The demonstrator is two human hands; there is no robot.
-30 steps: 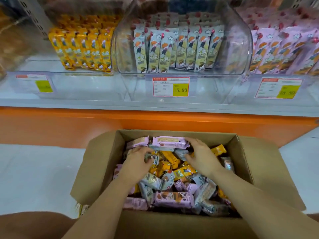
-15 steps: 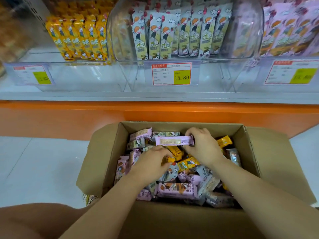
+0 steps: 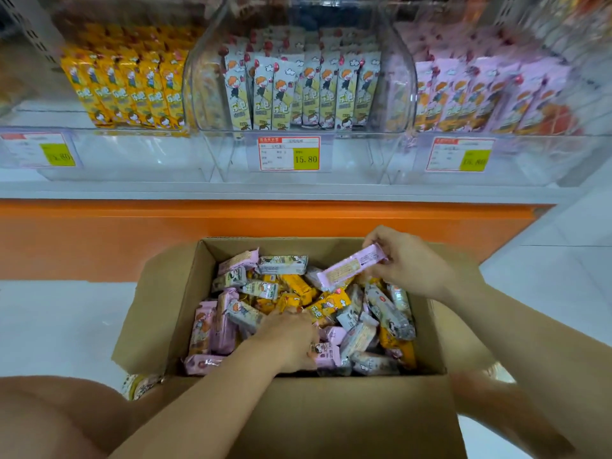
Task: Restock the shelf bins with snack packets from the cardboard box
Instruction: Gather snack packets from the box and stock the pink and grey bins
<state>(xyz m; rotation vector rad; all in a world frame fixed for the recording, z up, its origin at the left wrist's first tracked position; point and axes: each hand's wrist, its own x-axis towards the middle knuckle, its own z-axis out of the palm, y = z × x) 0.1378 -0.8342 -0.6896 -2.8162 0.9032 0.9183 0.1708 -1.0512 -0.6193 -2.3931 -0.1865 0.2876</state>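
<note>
We record the centre price label (image 3: 289, 153), reading 15.80; an orange panel (image 3: 99, 233) runs below it, above white floor (image 3: 59, 326).

Bare forearms (image 3: 212, 392), bare knee (image 3: 56, 422)

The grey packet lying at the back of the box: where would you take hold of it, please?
I'd pinch the grey packet across its narrow width near the middle, coming straight down from above. It lies flat and uncovered, with its long side along the back wall of the box.
</note>
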